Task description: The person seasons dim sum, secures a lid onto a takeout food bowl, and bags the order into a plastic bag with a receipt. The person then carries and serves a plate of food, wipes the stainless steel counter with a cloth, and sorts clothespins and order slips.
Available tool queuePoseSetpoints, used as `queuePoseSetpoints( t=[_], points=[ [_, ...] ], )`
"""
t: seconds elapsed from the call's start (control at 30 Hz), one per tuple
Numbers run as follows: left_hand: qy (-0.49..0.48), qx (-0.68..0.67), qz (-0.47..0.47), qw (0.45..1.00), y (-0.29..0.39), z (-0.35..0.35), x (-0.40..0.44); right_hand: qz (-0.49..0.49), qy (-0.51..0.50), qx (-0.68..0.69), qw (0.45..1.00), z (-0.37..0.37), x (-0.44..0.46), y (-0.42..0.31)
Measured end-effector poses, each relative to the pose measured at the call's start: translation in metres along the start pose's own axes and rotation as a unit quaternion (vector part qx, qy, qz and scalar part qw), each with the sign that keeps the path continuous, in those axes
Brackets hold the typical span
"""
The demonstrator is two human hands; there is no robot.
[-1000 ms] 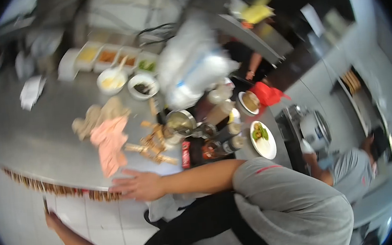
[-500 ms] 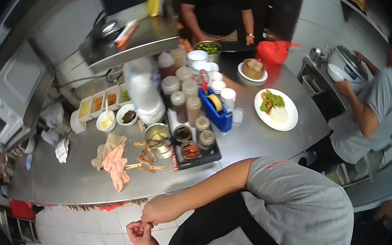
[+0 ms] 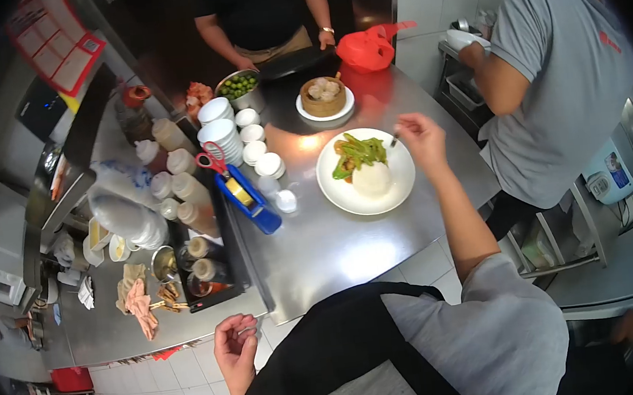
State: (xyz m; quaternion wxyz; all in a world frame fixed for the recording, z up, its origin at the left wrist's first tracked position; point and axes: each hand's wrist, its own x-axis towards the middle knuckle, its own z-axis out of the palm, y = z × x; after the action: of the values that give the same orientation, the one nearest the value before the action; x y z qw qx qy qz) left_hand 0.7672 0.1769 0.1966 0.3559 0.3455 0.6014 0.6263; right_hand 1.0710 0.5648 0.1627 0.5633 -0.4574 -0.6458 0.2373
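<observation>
Over the right rim of a white plate, my right hand pinches a small dark item, too small to name. On that plate lie green vegetables with brown pieces beside a white dome of rice. My left hand is held low in front of the counter edge, its fingers curled in. Something small and pale seems to show at its fingertips, but I cannot make it out.
A bamboo steamer of dumplings stands behind the plate. Leftward are a blue tape dispenser, white bowls and a black tray of bottles. One person stands across the counter, another at right.
My hands were together at the lower left; now my right hand has moved out to the plate, while my left stays low. The view has swung right. The co-worker at right stands more upright.
</observation>
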Motion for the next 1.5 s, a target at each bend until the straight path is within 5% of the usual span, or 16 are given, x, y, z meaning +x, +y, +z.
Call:
queuePoseSetpoints(
  t=[0.23,0.33,0.43,0.6,0.7,0.73,0.83,0.87,0.93,1.13,1.33,1.5],
  points=[
    [-0.01,0.035,-0.016,0.999,0.002,0.079,0.012,0.086,0.092,-0.066,0.99,-0.033,0.004,0.153],
    [-0.002,0.063,-0.034,0.997,0.001,0.091,0.012,0.161,-0.01,-0.039,0.986,-0.008,-0.016,0.201],
    [-0.003,0.123,-0.052,0.991,-0.011,0.095,0.012,0.204,-0.019,-0.105,0.973,0.008,-0.046,0.175],
    [-0.086,0.389,-0.036,0.916,-0.037,0.099,0.006,0.178,0.024,0.083,0.98,0.014,-0.112,0.171],
    [-0.176,0.422,-0.104,0.883,-0.059,0.102,0.006,0.354,0.024,0.291,0.889,0.008,-0.149,0.137],
    [-0.157,0.352,-0.104,0.917,-0.077,0.102,0.004,0.414,0.005,0.332,0.848,0.003,-0.159,0.123],
    [-0.094,0.125,-0.111,0.981,-0.103,0.111,0.006,0.589,-0.203,0.365,0.692,0.002,-0.171,0.079],
    [-0.102,0.222,-0.096,0.965,-0.105,0.11,0.009,0.629,-0.306,0.364,0.615,0.007,-0.167,0.07],
    [-0.116,0.409,-0.062,0.903,-0.113,0.104,0.011,0.514,-0.485,0.325,0.628,0.025,-0.167,0.048],
    [-0.048,0.335,-0.116,0.934,-0.128,0.089,-0.012,0.247,-0.522,0.307,0.757,0.104,-0.128,0.013],
    [0.023,0.334,-0.175,0.926,-0.119,0.077,-0.033,0.24,-0.313,0.331,0.857,0.217,-0.028,0.006],
    [0.086,0.299,-0.15,0.938,-0.134,0.071,-0.037,0.34,-0.43,0.098,0.831,0.329,0.008,0.095]
  ],
)
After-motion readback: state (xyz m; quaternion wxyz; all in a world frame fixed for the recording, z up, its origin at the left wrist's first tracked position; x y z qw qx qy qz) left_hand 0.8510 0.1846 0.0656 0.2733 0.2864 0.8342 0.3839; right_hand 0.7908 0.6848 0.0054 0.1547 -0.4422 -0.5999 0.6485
